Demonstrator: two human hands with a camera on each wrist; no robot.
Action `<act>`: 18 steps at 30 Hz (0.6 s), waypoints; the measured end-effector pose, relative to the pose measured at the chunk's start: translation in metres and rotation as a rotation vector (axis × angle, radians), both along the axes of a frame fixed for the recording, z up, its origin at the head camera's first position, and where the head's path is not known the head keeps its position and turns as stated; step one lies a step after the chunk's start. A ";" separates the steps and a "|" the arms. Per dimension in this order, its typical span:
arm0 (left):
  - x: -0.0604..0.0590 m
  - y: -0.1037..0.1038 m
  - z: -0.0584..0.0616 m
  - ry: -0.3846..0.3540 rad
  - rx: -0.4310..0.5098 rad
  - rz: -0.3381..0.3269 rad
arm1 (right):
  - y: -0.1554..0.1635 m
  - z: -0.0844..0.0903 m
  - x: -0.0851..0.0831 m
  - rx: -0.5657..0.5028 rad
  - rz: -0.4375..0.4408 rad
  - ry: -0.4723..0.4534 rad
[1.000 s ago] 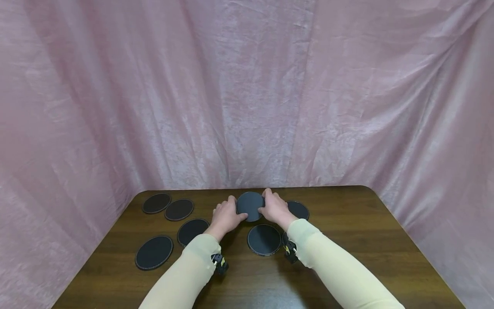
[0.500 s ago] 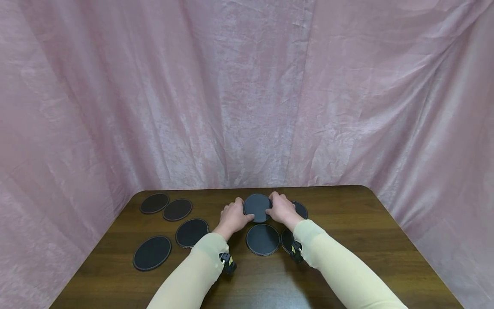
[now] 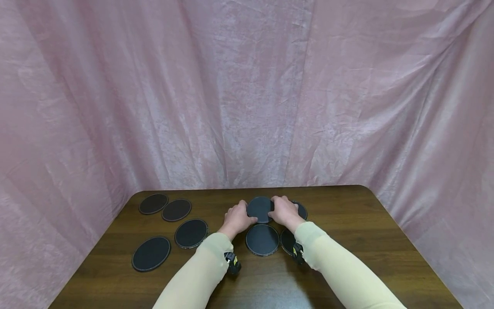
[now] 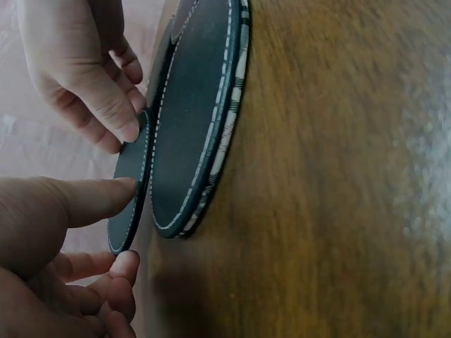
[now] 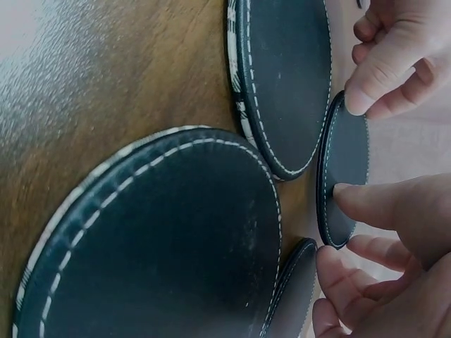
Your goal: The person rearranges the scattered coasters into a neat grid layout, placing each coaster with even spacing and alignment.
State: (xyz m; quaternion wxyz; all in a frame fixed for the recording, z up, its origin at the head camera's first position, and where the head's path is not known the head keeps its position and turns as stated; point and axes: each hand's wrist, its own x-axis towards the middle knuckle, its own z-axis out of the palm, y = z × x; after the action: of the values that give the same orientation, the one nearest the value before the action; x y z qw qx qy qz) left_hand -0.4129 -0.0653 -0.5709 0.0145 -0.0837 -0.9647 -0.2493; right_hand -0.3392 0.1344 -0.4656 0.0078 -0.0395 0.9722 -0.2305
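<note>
Round dark coaster [image 3: 259, 209], stitched rim, is sitting near the middle of the desk [image 3: 366, 240] toward its far edge, and both hands are holding it by opposite edges: the left hand [image 3: 236, 218] is pinching its left rim, thumb tip and curled fingers [image 4: 116, 123] closing on the thin edge, while the right hand [image 3: 284, 211] is gripping the right rim the same way, which is keeping the flat face free. The wrist views are showing it tilted or lifted slightly over the neighbouring coaster; whether it is touching the desk cannot be told. A second coaster [image 3: 262, 239] is lying flat just nearer the front edge, a third [image 3: 287, 241] is lying partly under the right sleeve, and another [image 3: 301, 210] is peeking out behind the right hand. Four more coasters [image 3: 151, 253] are lying spread toward the left edge and far left corner, well apart from the hands. Pink cloth [image 3: 247, 94] is hanging behind the desk
</note>
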 end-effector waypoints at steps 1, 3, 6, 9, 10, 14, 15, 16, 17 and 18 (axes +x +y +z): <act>0.002 0.001 0.001 -0.007 0.004 0.002 | 0.000 -0.001 -0.001 0.007 0.002 0.002; 0.008 0.003 0.007 -0.018 0.012 0.010 | 0.001 -0.002 -0.001 0.018 0.009 0.007; 0.018 0.006 0.019 -0.039 0.018 0.013 | 0.003 -0.003 -0.001 0.024 0.019 0.007; 0.040 0.009 0.045 -0.063 0.034 0.017 | 0.005 -0.004 0.000 0.023 0.028 0.012; 0.047 0.010 0.055 -0.068 0.042 0.017 | 0.005 -0.005 0.000 0.020 0.031 0.011; 0.074 0.013 0.087 -0.083 0.053 0.014 | 0.007 -0.007 -0.001 0.000 0.043 0.007; 0.075 0.014 0.088 -0.084 0.045 0.011 | 0.008 -0.007 -0.001 -0.006 0.045 0.005; 0.076 0.014 0.089 -0.084 0.042 0.009 | 0.009 -0.007 -0.001 -0.015 0.047 0.001; 0.075 0.014 0.088 -0.086 0.037 0.006 | 0.010 -0.008 -0.001 -0.022 0.049 -0.001; 0.072 0.014 0.084 -0.085 0.029 0.003 | 0.010 -0.008 -0.001 -0.027 0.050 -0.003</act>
State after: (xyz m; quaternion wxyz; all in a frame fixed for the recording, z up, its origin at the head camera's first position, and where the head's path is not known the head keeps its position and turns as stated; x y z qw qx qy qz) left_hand -0.3404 -0.0515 -0.4865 -0.0249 -0.0712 -0.9608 -0.2666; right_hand -0.3402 0.1449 -0.4737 0.0147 -0.0636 0.9677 -0.2435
